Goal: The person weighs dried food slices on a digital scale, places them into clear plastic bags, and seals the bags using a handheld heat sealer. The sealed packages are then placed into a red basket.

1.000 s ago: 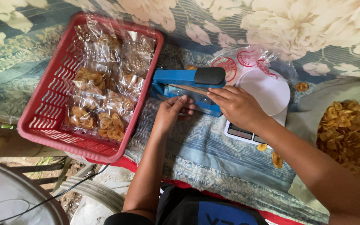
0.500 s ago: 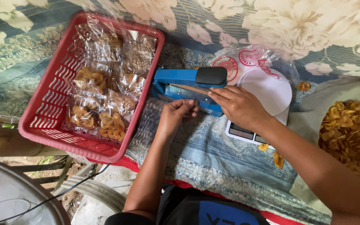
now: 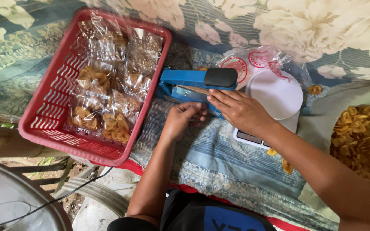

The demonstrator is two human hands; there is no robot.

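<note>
A blue heat sealer (image 3: pixel 193 81) with a black handle pad lies on the flowered cloth, its arm raised a little. My right hand (image 3: pixel 236 109) lies flat against the sealer's front, fingers stretched toward the jaw. My left hand (image 3: pixel 184 117) sits just below the jaw with fingers curled. Whether it pinches a thin clear bag is hidden by the fingers. A red plastic basket (image 3: pixel 43 124) to the left holds several clear bags of fried chips (image 3: pixel 108 115).
A scale with a round white plate (image 3: pixel 275 92) stands right of the sealer, with printed empty plastic bags (image 3: pixel 253 60) behind it. A heap of loose yellow chips (image 3: pixel 360 141) lies at the right. A cable and a metal lid (image 3: pixel 13 205) sit below the bench edge.
My left hand has drawn back slightly from the sealer's jaw and curled its fingers. My right hand has stayed against the sealer.
</note>
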